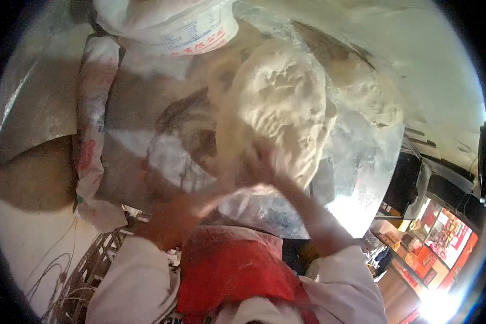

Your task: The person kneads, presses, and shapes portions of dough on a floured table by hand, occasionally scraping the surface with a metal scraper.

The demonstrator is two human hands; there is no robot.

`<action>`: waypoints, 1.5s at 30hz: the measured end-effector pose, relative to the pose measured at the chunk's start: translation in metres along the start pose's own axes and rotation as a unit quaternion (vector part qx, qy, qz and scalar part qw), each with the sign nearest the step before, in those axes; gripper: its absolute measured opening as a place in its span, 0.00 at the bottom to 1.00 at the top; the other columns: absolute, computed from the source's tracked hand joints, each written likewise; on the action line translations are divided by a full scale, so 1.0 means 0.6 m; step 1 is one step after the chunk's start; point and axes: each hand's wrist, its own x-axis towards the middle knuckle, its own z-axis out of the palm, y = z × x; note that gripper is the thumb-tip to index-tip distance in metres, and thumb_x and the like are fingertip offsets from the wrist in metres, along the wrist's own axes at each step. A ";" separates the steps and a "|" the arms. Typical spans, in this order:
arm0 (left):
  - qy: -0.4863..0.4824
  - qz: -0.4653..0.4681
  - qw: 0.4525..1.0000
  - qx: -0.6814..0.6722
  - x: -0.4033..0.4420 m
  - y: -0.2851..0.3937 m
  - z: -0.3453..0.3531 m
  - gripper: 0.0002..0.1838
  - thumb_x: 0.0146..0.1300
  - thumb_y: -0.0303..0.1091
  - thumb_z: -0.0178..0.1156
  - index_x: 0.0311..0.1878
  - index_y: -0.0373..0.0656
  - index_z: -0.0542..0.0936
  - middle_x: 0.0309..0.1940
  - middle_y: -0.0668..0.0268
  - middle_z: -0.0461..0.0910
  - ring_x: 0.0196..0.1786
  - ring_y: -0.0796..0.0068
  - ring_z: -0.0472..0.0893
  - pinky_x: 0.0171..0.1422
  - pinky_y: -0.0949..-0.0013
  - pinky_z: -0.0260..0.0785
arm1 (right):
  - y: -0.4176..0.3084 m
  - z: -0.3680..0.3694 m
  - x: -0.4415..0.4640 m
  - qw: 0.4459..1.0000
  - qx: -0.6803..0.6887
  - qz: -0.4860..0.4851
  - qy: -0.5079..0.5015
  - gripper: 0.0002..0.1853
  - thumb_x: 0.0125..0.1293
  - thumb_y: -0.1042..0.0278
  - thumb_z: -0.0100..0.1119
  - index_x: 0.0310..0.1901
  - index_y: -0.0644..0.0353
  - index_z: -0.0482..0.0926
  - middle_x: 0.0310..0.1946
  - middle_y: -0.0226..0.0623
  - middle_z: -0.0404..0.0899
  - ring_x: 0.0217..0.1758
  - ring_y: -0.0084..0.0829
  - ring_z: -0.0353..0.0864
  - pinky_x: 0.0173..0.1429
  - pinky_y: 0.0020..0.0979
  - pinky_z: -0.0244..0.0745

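A large, pale slab of dough (283, 86) lies on the floured metal worktop (356, 156), its top dented by finger marks. Both forearms reach in from below and meet at the dough's near edge. My left hand (233, 171) is against the lower left part of the dough. Close beside it, my right hand (265, 162) touches the dough's near side. Motion smears the fingers of both hands, so their shape is unclear. A second, flatter mass of dough (375, 102) sits to the right, near the wall.
A white sack with blue and red print (194, 35) stands at the back. Along the left edge lies a long, folded white sack (94, 108). Loose flour dusts the worktop. Cables (56, 270) hang at lower left, and shelves with goods (424, 259) show at lower right.
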 end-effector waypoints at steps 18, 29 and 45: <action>0.303 -0.268 0.819 0.406 -0.189 -0.180 -0.233 0.34 0.74 0.53 0.53 0.74 0.38 0.64 0.74 0.53 0.64 0.74 0.52 0.64 0.80 0.51 0.51 | 0.118 -0.073 -0.058 0.958 -0.176 0.063 0.216 0.41 0.63 0.41 0.57 0.75 0.47 0.63 0.72 0.41 0.62 0.75 0.51 0.58 0.77 0.57 0.48; -0.008 0.153 0.944 -0.291 0.289 -0.238 -0.384 0.31 0.80 0.48 0.33 0.80 0.44 0.53 0.79 0.59 0.55 0.79 0.65 0.57 0.81 0.63 0.53 | 0.120 -0.080 -0.029 0.960 -0.127 0.080 0.235 0.36 0.63 0.41 0.52 0.71 0.50 0.70 0.71 0.43 0.66 0.72 0.49 0.62 0.74 0.52 0.51; 0.001 -0.017 0.970 0.243 0.213 0.141 -0.450 0.45 0.71 0.52 0.55 0.80 0.36 0.48 0.79 0.45 0.51 0.81 0.47 0.51 0.82 0.48 0.47 | 0.111 -0.080 -0.043 0.964 -0.122 0.085 0.221 0.36 0.62 0.44 0.54 0.71 0.46 0.69 0.71 0.42 0.65 0.74 0.48 0.61 0.76 0.53 0.50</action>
